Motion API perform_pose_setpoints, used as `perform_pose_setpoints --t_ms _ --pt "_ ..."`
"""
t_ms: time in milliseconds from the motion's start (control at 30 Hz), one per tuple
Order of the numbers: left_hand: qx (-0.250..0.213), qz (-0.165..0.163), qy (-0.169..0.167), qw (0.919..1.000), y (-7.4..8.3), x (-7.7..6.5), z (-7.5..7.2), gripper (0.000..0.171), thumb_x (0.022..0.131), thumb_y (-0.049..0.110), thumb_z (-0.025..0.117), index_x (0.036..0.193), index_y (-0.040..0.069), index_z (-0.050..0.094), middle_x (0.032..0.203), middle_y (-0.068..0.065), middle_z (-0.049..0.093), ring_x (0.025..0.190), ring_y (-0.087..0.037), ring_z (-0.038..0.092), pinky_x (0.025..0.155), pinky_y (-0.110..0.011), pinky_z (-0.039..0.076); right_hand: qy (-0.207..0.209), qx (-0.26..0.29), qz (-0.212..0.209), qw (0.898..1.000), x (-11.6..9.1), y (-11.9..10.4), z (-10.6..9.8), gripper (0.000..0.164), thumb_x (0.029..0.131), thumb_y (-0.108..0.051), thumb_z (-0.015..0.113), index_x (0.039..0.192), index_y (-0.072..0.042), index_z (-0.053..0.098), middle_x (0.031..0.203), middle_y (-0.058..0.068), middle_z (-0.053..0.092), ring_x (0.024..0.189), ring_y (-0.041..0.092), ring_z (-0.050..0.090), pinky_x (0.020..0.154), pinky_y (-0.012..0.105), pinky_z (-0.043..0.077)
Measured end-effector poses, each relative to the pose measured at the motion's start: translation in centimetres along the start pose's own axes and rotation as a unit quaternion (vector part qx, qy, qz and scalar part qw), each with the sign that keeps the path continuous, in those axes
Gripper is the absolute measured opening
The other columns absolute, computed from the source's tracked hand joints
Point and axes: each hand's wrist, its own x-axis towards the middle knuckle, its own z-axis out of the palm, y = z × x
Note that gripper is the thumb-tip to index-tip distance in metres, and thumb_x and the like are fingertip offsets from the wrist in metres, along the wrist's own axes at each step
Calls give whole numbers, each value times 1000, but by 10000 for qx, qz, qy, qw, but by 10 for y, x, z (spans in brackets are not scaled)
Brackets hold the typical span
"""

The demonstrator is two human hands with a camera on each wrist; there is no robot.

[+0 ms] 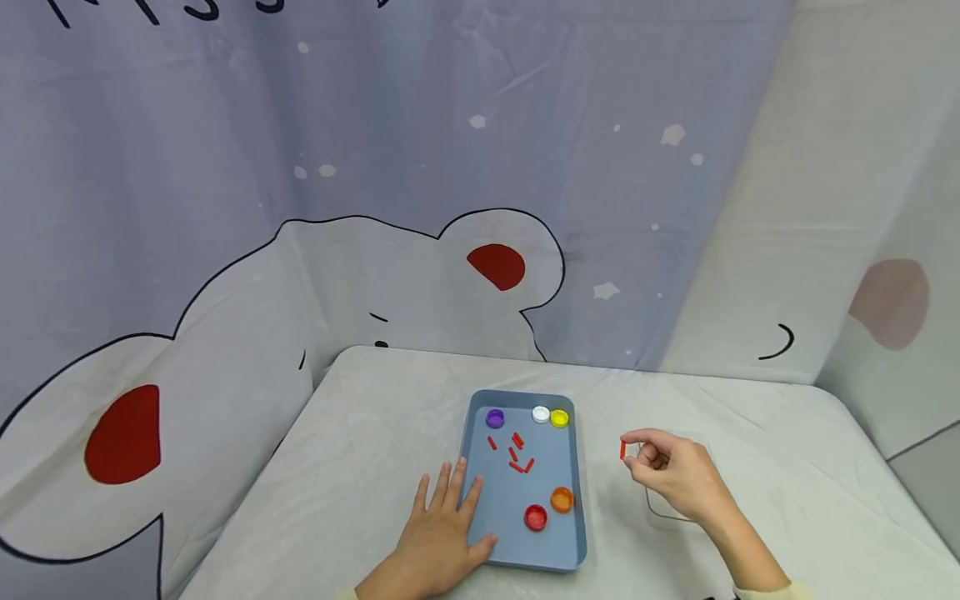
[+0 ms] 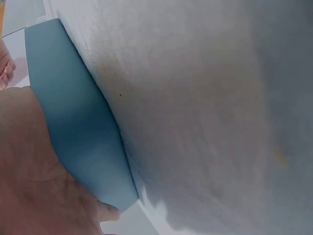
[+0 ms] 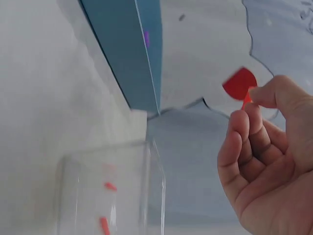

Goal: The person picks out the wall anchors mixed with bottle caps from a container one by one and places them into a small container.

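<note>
My right hand (image 1: 678, 475) is raised to the right of the blue-grey tray (image 1: 551, 454), pinching a short red stick (image 1: 622, 450) between thumb and fingertips. In the right wrist view the same red stick (image 3: 247, 98) pokes out of the pinch. My left hand (image 1: 438, 537) lies with fingers spread over the tray's left rim. Several more red sticks (image 1: 513, 454) lie loose in the upper middle of the tray. Partly behind the right hand, a clear plastic box (image 3: 151, 171) stands on the table, with red pieces (image 3: 110, 186) showing in it.
Small round caps sit in the tray: purple (image 1: 495, 419) at the far left, white (image 1: 541, 414) and yellow (image 1: 559, 418) at the far right, orange (image 1: 562, 500) and red (image 1: 536, 517) nearer. A white cloth (image 1: 375, 442) covers the table; a printed curtain (image 1: 420, 150) hangs behind.
</note>
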Motion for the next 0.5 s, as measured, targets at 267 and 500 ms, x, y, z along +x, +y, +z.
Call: perform_pose_setpoints --t_ms 267,500 --pt "-98 33 126 9999 -1 -2 2 79 98 60 50 154 5 42 165 -22 21 151 -45 20 117 -67 11 -31 -59 -34 10000 -9 17 -26 27 84 -1 71 109 -12 73 71 -10 59 70 4 66 65 21 50" --pt "-63 112 225 9997 -3 -1 7 78 98 61 50 153 5 43 165 -23 21 151 -45 21 116 -67 13 -117 54 -122 9998 -19 37 -35 28 84 4 70 108 -9 71 74 -9 62 76 3 70 65 22 52"
